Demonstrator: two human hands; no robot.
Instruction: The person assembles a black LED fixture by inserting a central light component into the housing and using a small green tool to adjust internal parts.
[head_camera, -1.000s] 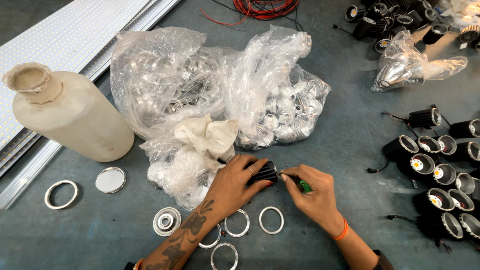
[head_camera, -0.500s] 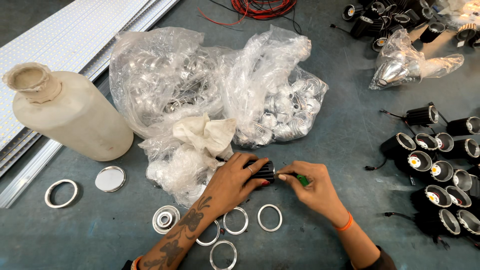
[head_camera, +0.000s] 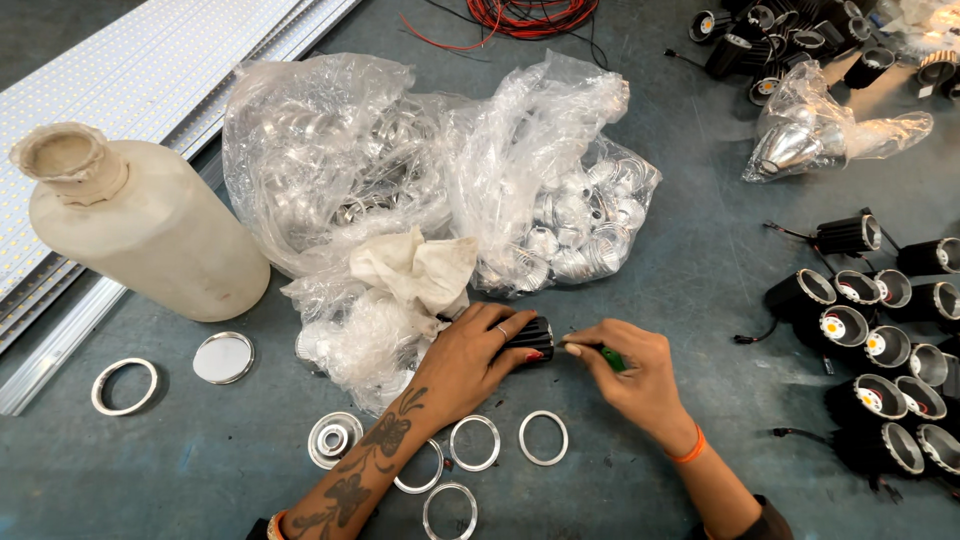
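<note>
Two hands work on a small black lamp housing at a grey surface (head_camera: 700, 300) strewn with lamp parts.

Seen from the head camera, the left hand (head_camera: 470, 360) is closed around the black lamp housing (head_camera: 532, 338), which lies low on the surface just in front of a crumpled white cloth (head_camera: 415, 268). The right hand (head_camera: 630, 372) pinches a green-handled tool (head_camera: 612, 358), its tip at the housing's end. Metal rings (head_camera: 543, 437) lie just below both hands. Clear plastic bags (head_camera: 420, 170) of silver reflectors sit behind, a cream-coloured bottle (head_camera: 140, 235) stands to the left, and finished black lamps (head_camera: 870, 330) crowd the right edge.
</note>
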